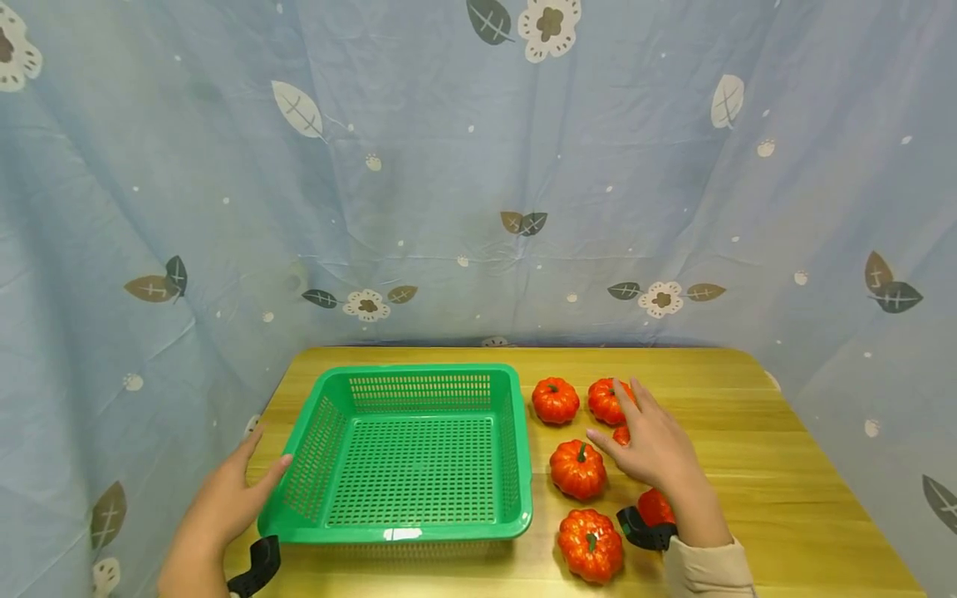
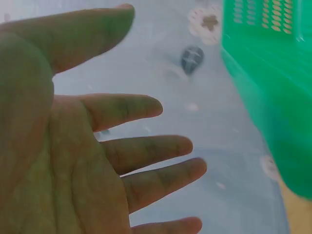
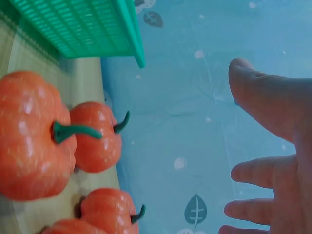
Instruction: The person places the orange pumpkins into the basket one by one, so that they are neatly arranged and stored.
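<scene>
A green plastic basket (image 1: 419,536) with slotted walls and floor stands on the left of the table, nothing inside it. Beside its left wall my left hand (image 1: 228,494) hovers, fingers spread and holding nothing; the left wrist view shows a gap between the fingers and the basket (image 2: 273,97). Over the small orange-red pumpkins (image 1: 578,469) on the right, my right hand (image 1: 658,440) is raised with straight fingers. In the right wrist view, green-stemmed pumpkins (image 3: 29,136) lie apart from that hand. The right hand and wrist partly hide some pumpkins in the head view.
The wooden table (image 1: 777,490) has its far edge against a blue patterned curtain (image 1: 449,166), which also hangs at both sides. Several pumpkins sit close to the basket's right wall. Each wrist wears a black strap (image 1: 257,565).
</scene>
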The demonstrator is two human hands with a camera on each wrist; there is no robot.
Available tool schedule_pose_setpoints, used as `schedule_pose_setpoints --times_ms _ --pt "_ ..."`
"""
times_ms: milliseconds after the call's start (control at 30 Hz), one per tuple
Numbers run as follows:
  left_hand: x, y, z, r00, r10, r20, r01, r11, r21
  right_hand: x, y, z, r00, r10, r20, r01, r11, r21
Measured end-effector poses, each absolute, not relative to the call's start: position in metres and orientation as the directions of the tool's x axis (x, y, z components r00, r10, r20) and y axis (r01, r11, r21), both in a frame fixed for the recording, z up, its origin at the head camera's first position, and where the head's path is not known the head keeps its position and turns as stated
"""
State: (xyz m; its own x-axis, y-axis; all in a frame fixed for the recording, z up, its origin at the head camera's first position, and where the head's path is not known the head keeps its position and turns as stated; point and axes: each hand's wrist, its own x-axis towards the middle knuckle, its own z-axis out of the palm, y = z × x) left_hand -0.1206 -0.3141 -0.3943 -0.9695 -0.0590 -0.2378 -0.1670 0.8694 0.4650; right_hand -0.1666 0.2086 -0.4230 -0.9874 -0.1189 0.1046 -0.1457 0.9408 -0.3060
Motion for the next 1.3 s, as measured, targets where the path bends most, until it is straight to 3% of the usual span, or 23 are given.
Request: schedule_pose_setpoints --times_ms 333,833,1300 --pt "-0.118 -0.343 -0.427 -0.924 -0.105 -0.368 -0.288 0.824 0.487 -0.151 0.239 -0.423 -0.993 -0.099 0.058 -0.114 0.907 -0.405" --pt "-0.123 -0.339 -0.455 -0.928 -0.101 -0.359 -0.343 0.608 0.716 -0.113 0.295 -0.446 -0.999 -0.021 -0.043 0.007 0.828 -0.560" --pt "-0.144 -0.333 -0.453 -0.962 0.005 -0.273 -0.225 0.551 0.803 -0.084 0.314 -0.492 -0.976 0.014 -0.219 0.132 0.834 -0.536"
